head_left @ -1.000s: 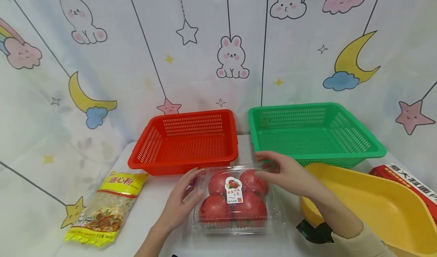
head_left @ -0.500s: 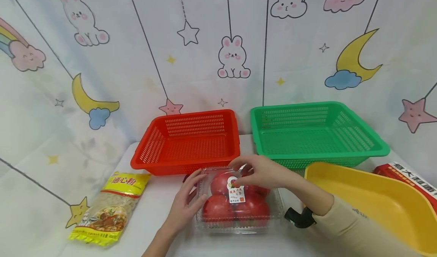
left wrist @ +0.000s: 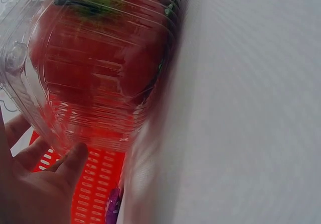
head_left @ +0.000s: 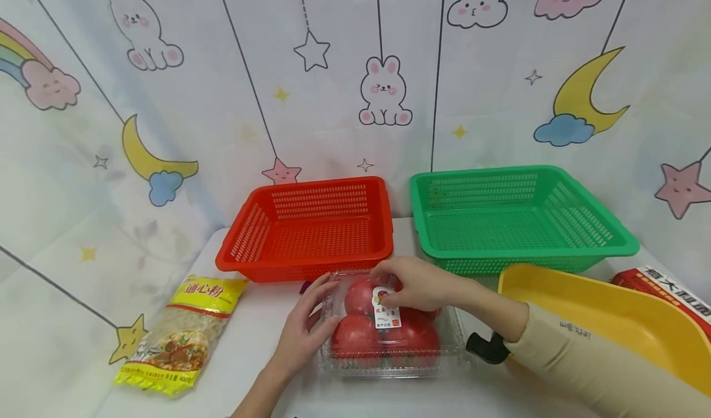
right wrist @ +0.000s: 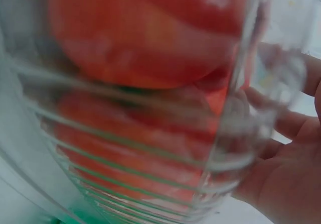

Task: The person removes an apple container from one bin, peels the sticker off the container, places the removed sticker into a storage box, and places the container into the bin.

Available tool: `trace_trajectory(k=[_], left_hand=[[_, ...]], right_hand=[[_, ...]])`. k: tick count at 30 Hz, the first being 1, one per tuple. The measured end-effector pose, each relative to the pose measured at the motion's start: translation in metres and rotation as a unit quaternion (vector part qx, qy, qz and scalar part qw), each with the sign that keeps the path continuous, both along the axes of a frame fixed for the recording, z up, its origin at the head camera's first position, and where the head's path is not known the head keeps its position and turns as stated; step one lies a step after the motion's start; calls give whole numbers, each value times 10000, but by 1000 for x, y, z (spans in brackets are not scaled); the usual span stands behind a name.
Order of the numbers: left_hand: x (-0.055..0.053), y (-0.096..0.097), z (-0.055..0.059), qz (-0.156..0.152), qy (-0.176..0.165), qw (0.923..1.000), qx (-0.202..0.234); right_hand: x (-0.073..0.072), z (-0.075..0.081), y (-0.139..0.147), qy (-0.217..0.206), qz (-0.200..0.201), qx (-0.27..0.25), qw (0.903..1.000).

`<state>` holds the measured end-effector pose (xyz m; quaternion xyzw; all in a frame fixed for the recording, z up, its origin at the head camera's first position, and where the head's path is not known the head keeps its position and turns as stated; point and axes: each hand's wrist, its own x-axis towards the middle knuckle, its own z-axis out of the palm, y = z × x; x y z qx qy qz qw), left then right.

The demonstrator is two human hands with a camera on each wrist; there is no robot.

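Note:
A clear plastic clamshell box (head_left: 395,363) of red apples (head_left: 355,338), with a white label (head_left: 387,316) on its lid, stands on the table before me. My left hand (head_left: 302,328) is at its left side, fingers loosely bent, fingertips by the back left corner and thumb near the side wall. Over the back of the lid reaches my right hand (head_left: 419,282), thumb by the label and fingers toward the back edge. In the right wrist view its fingers (right wrist: 286,121) look spread and relaxed beyond the clear rim; whether they press the lid is unclear.
Behind stand a red basket (head_left: 311,270) and a green basket (head_left: 533,257). A yellow tub (head_left: 627,338) and a red box (head_left: 661,288) are to the right. A pasta bag (head_left: 183,338) lies left. Something purple (left wrist: 113,206) shows by the red basket.
My right hand has moved left from the box's back right corner to the middle of the lid, by the label. My left hand stays at the left side.

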<state>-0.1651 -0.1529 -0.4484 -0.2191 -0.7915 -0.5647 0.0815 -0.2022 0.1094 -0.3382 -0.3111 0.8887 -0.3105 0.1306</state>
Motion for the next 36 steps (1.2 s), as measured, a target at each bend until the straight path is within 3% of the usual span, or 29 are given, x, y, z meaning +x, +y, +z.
trace_trajectory(k=[8,18,26,36], left_hand=[[-1,1,0,-37,42,10000,6],[-1,0,-1,-25,69,10000,20],[-1,0,-3,-29,37,10000,38],[-1,0,-1,-19,-13,10000,33]], right_hand=[[-1,-1,-2,186,-131,178,9996],[-2,-3,0,130,-83,-224,9996],[2,6,8,-19,-26,-613,9981],[8,24,40,-297,-132,-1119,9932]])
